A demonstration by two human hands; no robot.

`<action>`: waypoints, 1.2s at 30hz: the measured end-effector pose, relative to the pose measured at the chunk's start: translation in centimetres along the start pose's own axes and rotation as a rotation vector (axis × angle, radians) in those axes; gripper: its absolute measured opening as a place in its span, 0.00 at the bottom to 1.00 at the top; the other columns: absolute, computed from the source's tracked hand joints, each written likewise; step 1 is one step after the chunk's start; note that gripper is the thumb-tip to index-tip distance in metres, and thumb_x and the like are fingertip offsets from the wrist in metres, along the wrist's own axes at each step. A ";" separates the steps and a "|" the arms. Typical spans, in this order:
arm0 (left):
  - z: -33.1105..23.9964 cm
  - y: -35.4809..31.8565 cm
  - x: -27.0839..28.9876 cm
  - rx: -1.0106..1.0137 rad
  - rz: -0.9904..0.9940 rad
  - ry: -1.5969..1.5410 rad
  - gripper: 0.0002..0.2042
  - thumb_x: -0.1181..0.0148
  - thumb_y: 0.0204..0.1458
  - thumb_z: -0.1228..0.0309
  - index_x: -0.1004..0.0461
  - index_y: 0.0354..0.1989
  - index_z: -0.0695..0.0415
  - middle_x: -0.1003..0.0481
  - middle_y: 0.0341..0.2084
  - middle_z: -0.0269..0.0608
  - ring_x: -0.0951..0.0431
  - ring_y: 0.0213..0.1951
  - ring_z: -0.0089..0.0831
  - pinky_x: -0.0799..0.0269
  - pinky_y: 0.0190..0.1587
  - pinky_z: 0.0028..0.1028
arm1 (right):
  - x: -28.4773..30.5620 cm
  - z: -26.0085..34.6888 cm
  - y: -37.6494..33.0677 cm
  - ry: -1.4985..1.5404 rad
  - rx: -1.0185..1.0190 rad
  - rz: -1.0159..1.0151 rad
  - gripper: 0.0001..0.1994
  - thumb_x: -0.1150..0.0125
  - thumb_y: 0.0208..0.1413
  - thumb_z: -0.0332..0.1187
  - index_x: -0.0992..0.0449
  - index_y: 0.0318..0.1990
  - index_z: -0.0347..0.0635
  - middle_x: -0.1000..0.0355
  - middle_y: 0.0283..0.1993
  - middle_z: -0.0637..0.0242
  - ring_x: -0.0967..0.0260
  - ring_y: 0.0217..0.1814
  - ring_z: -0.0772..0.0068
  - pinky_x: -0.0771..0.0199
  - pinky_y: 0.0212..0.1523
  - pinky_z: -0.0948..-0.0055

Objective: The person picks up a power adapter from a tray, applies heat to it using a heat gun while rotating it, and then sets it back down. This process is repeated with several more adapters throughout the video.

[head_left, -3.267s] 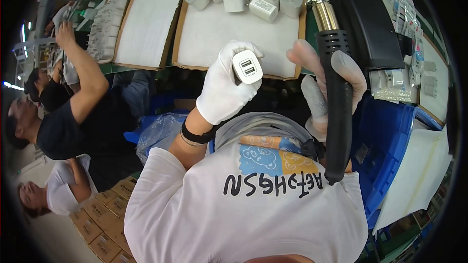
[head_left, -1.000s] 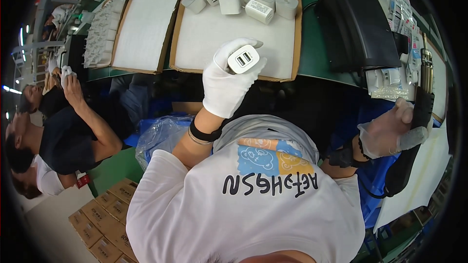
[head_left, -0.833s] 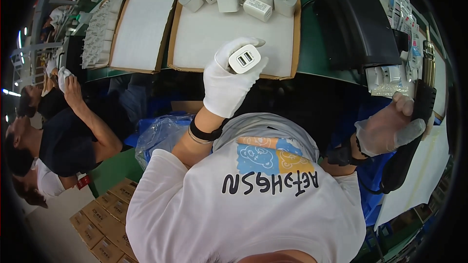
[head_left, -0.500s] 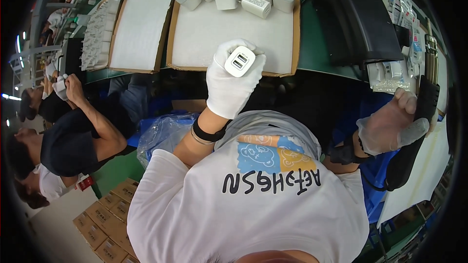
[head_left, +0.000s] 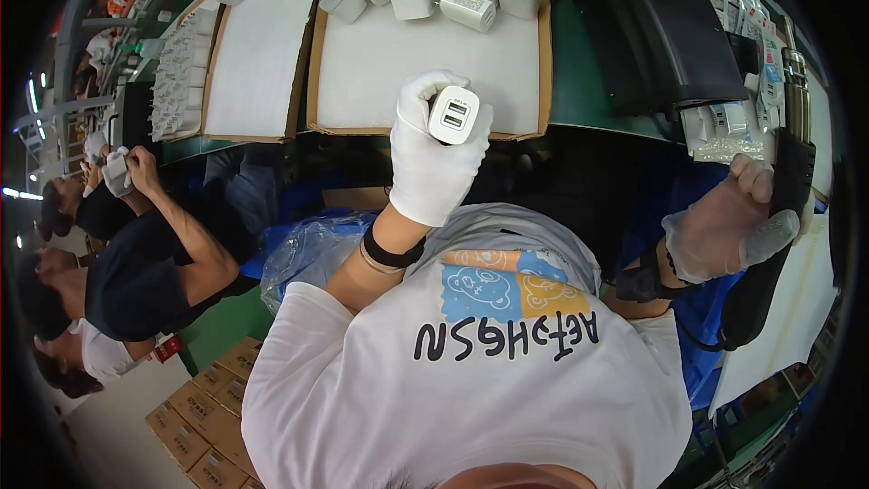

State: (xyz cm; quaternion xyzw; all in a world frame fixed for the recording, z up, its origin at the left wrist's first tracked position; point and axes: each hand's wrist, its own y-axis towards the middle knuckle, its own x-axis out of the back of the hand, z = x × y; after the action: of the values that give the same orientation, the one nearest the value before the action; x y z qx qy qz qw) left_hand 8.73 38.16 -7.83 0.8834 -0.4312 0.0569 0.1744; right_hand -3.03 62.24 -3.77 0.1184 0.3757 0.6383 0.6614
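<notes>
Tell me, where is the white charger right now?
Head view, centre: the charger sits in the gloved left hand, raised just before the cardboard tray.

Single head fisheye, looking steeply down, close over own torso, worktable (head_left: 561, 81) at top.

White charger block and black heat tool, both held up off the bench.

I see the white charger (head_left: 453, 114) upright, two ports facing me; the black tool (head_left: 769, 244) hangs long, its metal nozzle topmost, at far right.
</notes>
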 end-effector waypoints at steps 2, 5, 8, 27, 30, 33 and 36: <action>0.0 0.0 0.0 -0.018 0.006 0.024 0.20 0.40 0.42 0.86 0.36 0.44 0.55 0.30 0.35 0.34 0.31 0.29 0.15 0.32 0.27 0.15 | 0.1 -0.2 0.0 -0.003 0.008 0.021 0.13 0.52 0.59 0.45 0.34 0.44 0.48 0.37 0.29 0.71 0.41 0.29 0.76 0.39 0.33 0.70; -0.3 0.0 0.0 0.031 0.011 0.021 0.21 0.40 0.42 0.86 0.36 0.44 0.55 0.31 0.36 0.35 0.31 0.32 0.16 0.31 0.29 0.16 | -0.1 -0.1 -0.1 0.000 0.013 0.023 0.12 0.51 0.59 0.45 0.35 0.43 0.48 0.37 0.29 0.71 0.41 0.29 0.76 0.38 0.33 0.70; -0.2 0.0 -0.1 0.008 0.005 0.014 0.21 0.40 0.42 0.86 0.36 0.44 0.55 0.31 0.37 0.35 0.31 0.33 0.17 0.31 0.31 0.16 | -0.3 0.0 -0.2 0.014 0.013 0.008 0.12 0.51 0.59 0.44 0.35 0.43 0.49 0.37 0.29 0.70 0.41 0.29 0.76 0.38 0.33 0.70; -1.6 1.9 0.9 0.132 -0.149 -0.176 0.25 0.39 0.41 0.82 0.41 0.49 0.58 0.34 0.40 0.40 0.31 0.37 0.24 0.31 0.40 0.23 | -0.9 1.3 -0.4 0.115 0.039 -0.032 0.06 0.52 0.61 0.38 0.33 0.40 0.48 0.44 0.30 0.71 0.50 0.34 0.74 0.51 0.35 0.71; -0.9 2.2 1.2 0.099 -0.137 -0.119 0.25 0.41 0.41 0.83 0.42 0.50 0.58 0.35 0.42 0.40 0.32 0.39 0.24 0.31 0.41 0.24 | -1.0 1.4 -0.2 0.123 0.022 -0.030 0.06 0.51 0.61 0.37 0.32 0.40 0.48 0.43 0.30 0.71 0.50 0.34 0.74 0.51 0.35 0.72; -0.5 2.3 1.2 0.063 -0.119 -0.062 0.25 0.44 0.40 0.84 0.41 0.50 0.58 0.35 0.42 0.39 0.32 0.40 0.24 0.32 0.43 0.24 | -0.6 1.7 -0.1 0.128 0.011 -0.016 0.06 0.51 0.61 0.37 0.32 0.40 0.49 0.43 0.30 0.72 0.50 0.33 0.75 0.51 0.34 0.72; -0.6 2.3 1.0 0.058 -0.121 -0.059 0.25 0.45 0.40 0.85 0.41 0.49 0.58 0.34 0.41 0.39 0.32 0.39 0.25 0.32 0.43 0.25 | -0.3 1.4 0.0 0.166 0.006 0.019 0.05 0.51 0.61 0.37 0.32 0.40 0.51 0.43 0.30 0.72 0.51 0.33 0.75 0.51 0.34 0.72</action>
State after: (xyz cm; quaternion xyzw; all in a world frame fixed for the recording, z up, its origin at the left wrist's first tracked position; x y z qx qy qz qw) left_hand 7.59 36.32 -6.41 0.9139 -0.3799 0.0328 0.1390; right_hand -2.08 62.36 -2.73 0.0706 0.4301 0.6511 0.6213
